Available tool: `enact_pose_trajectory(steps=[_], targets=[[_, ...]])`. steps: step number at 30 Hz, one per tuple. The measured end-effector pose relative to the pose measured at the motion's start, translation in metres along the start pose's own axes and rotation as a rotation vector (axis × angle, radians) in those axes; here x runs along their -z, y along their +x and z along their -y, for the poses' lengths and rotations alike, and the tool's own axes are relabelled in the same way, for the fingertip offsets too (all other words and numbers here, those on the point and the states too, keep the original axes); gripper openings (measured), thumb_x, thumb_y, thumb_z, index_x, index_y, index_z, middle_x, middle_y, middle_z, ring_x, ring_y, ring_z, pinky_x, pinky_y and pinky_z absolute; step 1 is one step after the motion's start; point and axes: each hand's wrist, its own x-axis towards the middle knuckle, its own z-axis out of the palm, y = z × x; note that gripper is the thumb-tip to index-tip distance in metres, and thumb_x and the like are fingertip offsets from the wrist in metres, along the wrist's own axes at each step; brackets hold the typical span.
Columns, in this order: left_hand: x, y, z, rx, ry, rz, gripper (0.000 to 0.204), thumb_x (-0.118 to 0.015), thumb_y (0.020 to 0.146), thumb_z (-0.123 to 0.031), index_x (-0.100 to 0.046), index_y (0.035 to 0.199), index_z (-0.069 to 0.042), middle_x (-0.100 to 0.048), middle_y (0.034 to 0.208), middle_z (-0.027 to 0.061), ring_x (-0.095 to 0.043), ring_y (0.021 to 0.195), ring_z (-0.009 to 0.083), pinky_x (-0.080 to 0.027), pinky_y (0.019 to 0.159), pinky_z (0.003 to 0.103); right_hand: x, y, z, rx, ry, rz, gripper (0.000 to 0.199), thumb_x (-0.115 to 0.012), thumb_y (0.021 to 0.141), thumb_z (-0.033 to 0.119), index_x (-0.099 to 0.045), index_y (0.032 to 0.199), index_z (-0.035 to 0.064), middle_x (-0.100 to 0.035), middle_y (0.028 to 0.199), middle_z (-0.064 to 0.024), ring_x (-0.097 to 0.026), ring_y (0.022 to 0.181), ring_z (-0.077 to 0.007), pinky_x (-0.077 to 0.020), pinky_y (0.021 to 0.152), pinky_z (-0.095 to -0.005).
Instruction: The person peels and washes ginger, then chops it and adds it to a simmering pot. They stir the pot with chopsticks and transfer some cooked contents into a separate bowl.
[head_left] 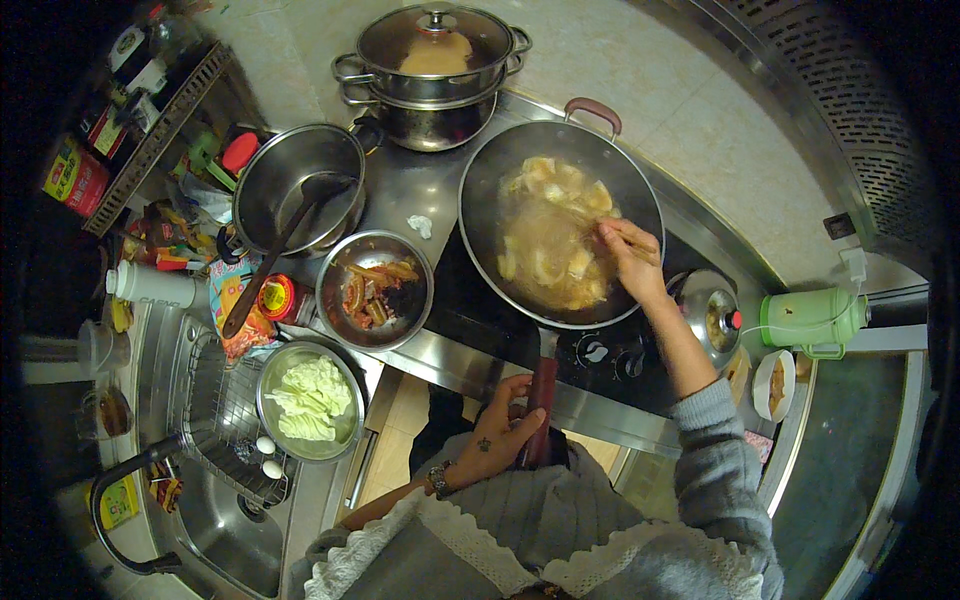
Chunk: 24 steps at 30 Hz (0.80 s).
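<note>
A wide dark wok (480, 215) sits on the black stove, holding pale pieces of food (545, 250) in a bubbling, cloudy liquid. Its long reddish-brown handle (541, 400) points toward me, and my left hand (505, 425) is wrapped round it. Over the right side of the wok, my right hand (633, 262) pinches what look like thin wooden chopsticks (628, 234); their tips are lost among the food. Left of the wok stands a steel bowl (424, 318) with brownish-red food pieces. A second steel bowl (349, 447) nearer me holds pale green cabbage leaves (312, 398).
A lidded two-tier pot (440, 115) stands at the back. A deep pot (262, 165) carries a dark ladle (270, 265) across it. The sink (230, 545) and wire rack (215, 425) are at left. A glass-lidded pot (712, 310) and a green kettle-like container (812, 318) stand right.
</note>
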Motion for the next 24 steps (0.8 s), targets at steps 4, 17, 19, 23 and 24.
enact_pose_trajectory(steps=[4,17,19,23,24], targets=[[0.000,0.000,-0.001,0.004,-0.008,-0.005,0.051,-0.056,0.085,-0.017,-0.029,0.128,-0.006,-0.040,0.121,0.0154,-0.052,0.096,0.0188,-0.049,0.075,0.030,0.018,0.003,0.002,0.042,-0.041,-0.103,0.020,-0.056,0.087,0.014,-0.062,0.099,-0.0020,-0.064,0.087,-0.0058,-0.058,0.079,-0.0108,-0.0463,0.071,-0.0221],[0.000,0.003,0.000,0.052,-0.035,-0.020,0.056,-0.059,0.083,-0.020,-0.028,0.127,-0.005,-0.043,0.119,0.0150,-0.053,0.098,0.0213,-0.045,0.083,0.035,0.031,-0.001,0.006,-0.328,0.373,0.011,0.022,-0.052,0.090,0.018,-0.059,0.101,0.0005,-0.061,0.092,-0.0087,-0.059,0.068,-0.0124,-0.0506,0.064,-0.0229],[-0.001,0.002,0.000,0.015,-0.002,-0.033,0.052,-0.058,0.083,-0.015,-0.030,0.126,-0.005,-0.043,0.117,0.0130,-0.052,0.093,0.0173,-0.048,0.074,0.030,0.020,0.006,-0.003,-0.405,0.461,-0.052,0.020,-0.052,0.089,0.018,-0.058,0.096,0.0000,-0.061,0.089,-0.0094,-0.060,0.067,-0.0138,-0.0519,0.063,-0.0244],[0.001,0.003,0.001,-0.004,0.023,-0.033,0.050,-0.059,0.083,-0.013,-0.033,0.125,-0.006,-0.043,0.115,0.0117,-0.053,0.089,0.0157,-0.049,0.068,0.027,-0.002,0.008,-0.018,-0.538,0.664,-0.101,0.018,-0.055,0.087,0.016,-0.053,0.090,-0.0019,-0.061,0.081,-0.0117,-0.063,0.067,-0.0183,-0.0562,0.062,-0.0280],[0.002,0.002,0.002,0.000,0.011,-0.030,0.051,-0.060,0.082,-0.013,-0.033,0.125,-0.006,-0.043,0.115,0.0118,-0.054,0.088,0.0161,-0.049,0.068,0.027,-0.007,0.008,-0.020,-0.590,0.730,-0.098,0.018,-0.055,0.087,0.015,-0.053,0.090,-0.0026,-0.061,0.081,-0.0124,-0.063,0.067,-0.0187,-0.0568,0.063,-0.0284]])
